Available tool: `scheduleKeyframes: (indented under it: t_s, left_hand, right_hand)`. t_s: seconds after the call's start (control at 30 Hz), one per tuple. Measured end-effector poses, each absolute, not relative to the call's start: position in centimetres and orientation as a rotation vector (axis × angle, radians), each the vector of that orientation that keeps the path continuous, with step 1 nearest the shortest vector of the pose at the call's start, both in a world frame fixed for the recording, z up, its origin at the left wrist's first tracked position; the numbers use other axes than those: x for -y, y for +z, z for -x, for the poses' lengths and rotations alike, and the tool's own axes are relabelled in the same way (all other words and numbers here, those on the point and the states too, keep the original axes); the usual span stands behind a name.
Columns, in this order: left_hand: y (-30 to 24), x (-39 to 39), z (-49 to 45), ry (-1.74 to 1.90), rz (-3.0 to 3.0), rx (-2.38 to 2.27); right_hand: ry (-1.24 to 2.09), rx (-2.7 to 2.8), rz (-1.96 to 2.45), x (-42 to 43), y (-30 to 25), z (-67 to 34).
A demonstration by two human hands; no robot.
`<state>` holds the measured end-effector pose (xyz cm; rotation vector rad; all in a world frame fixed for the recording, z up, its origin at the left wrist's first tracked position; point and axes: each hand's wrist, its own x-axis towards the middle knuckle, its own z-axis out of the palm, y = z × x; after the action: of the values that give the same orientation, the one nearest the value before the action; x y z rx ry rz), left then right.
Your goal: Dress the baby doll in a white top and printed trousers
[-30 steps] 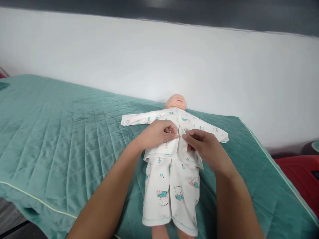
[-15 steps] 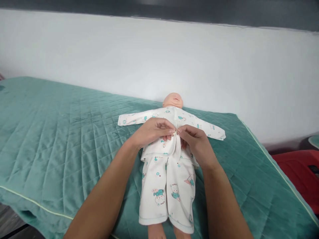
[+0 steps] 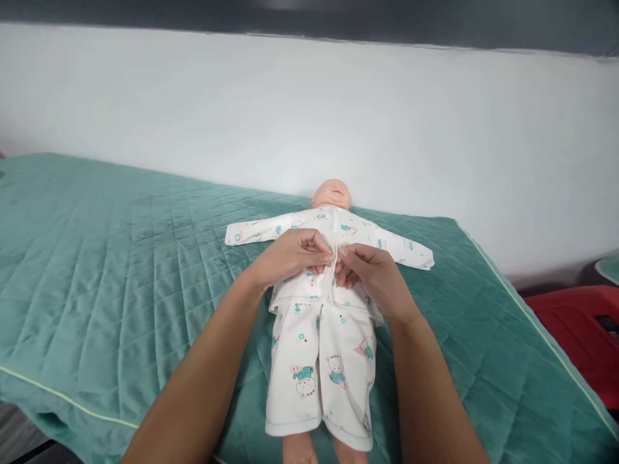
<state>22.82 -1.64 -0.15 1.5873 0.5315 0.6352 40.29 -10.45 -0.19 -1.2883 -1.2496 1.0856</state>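
A baby doll (image 3: 333, 193) lies on its back, head toward the wall and both sleeves spread wide. It wears a white printed shirt (image 3: 309, 289) and matching white trousers (image 3: 294, 348). At the middle of the shirt front, my left hand (image 3: 302, 252) pinches the front edge between thumb and forefinger. Right beside it, my right hand (image 3: 370, 267) pinches the other side of the same opening, thumb and fingertips together. The fingertips of both hands nearly meet there. A small fastening seems to sit between them, mostly covered by the fingers.
Under the doll spreads a green quilted cover (image 3: 120, 270) with a pale piped edge. A white wall (image 3: 242, 116) rises behind it. At the right stands a red object (image 3: 575, 335), beside the cover's edge.
Both hands stay at the shirt front, fingertips slightly closer together. The shirt's front edges lie flatter and nearer each other. The whole view has shifted a little.
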Motion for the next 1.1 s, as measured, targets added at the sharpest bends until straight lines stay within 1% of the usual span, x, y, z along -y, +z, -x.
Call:
scheduleKeyframes:
  t_s: [0.27,0.5,0.9,1.1]
  left_hand:
    - [0.28,1.96,-22.97,0.626,-1.621,-0.605]
    - [0.71,2.19,-22.65,0.566,-1.706,-0.66]
    - [0.49,2.05,-22.81,0.589,-1.665,-0.627]
    - [0.68,1.75,-22.14,0.508,-1.553,-0.556]
  right_hand:
    - [1.153,1.112,1.229,10.35,-0.55,-40.43]
    - [1.158,1.096,1.218,10.35,-0.53,-40.37]
    - [1.095,1.158,1.314,10.5,0.15,-39.72]
    - [1.078,1.138,1.288,10.42,0.01,-39.74]
